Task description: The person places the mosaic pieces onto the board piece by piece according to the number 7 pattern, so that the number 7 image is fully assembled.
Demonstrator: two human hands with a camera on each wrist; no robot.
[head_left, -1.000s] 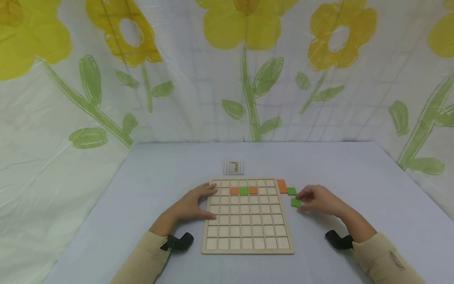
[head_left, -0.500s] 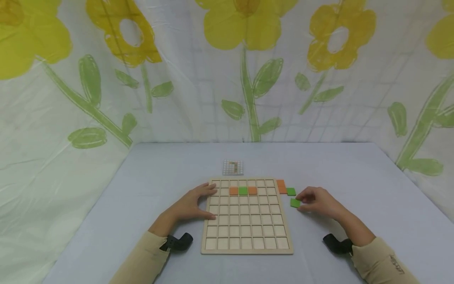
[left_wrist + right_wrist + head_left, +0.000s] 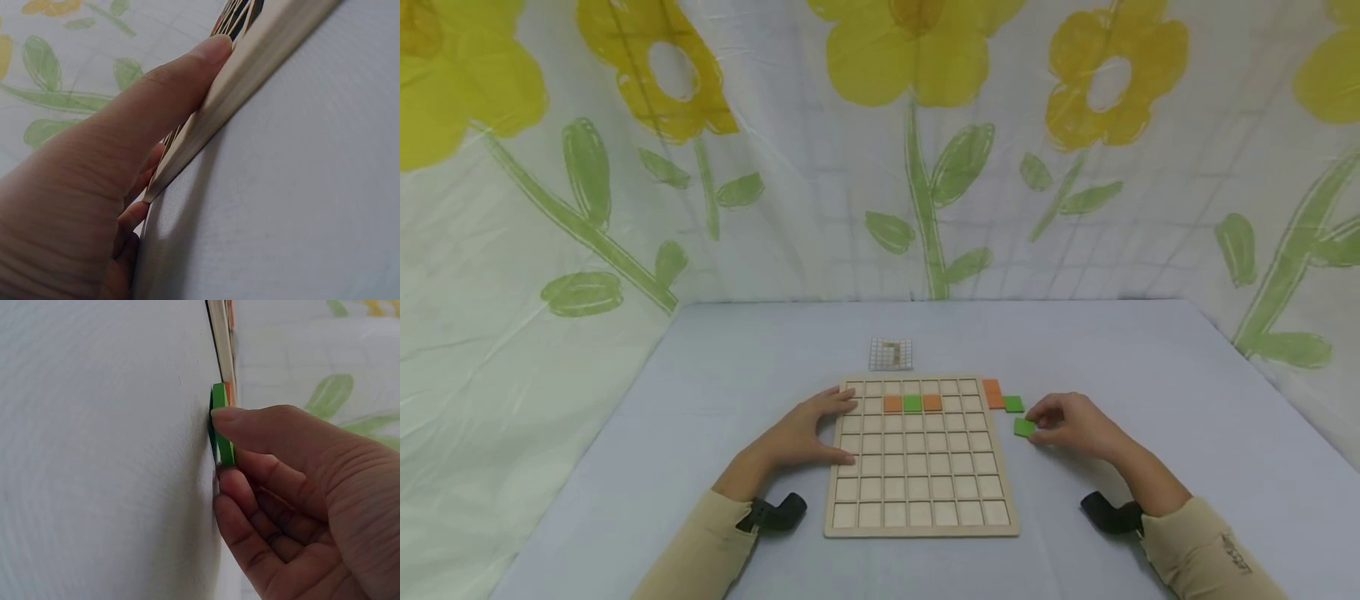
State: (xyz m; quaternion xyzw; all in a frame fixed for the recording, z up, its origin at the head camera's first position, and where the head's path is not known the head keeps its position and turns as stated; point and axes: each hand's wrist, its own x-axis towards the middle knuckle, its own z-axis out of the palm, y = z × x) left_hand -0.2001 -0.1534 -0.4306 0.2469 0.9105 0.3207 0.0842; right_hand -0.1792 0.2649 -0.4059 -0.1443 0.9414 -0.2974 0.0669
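Observation:
A wooden grid board (image 3: pixel 922 531) lies flat on the table. One row of it holds two orange tiles with a green tile (image 3: pixel 912 404) between them. My left hand (image 3: pixel 801 429) rests on the board's left rim, thumb and fingers spread apart; in the left wrist view the thumb (image 3: pixel 181 78) lies over the edge. To the right of the board, my right hand (image 3: pixel 1078 427) pinches a square green tile (image 3: pixel 1023 427). The right wrist view shows this green tile (image 3: pixel 221 419) tilted on edge between thumb and fingers, close to the tabletop.
Orange tiles (image 3: pixel 993 394) and another green tile (image 3: pixel 1013 404) lie beside the board's upper right corner. A small card (image 3: pixel 891 354) with a coloured grid pattern lies behind the board. A flower-printed curtain (image 3: pixel 820 183) hangs at the table's far edge.
The head view shifts slightly. My right hand stays by the green tile with almost no movement, and my left hand keeps its place on the board.

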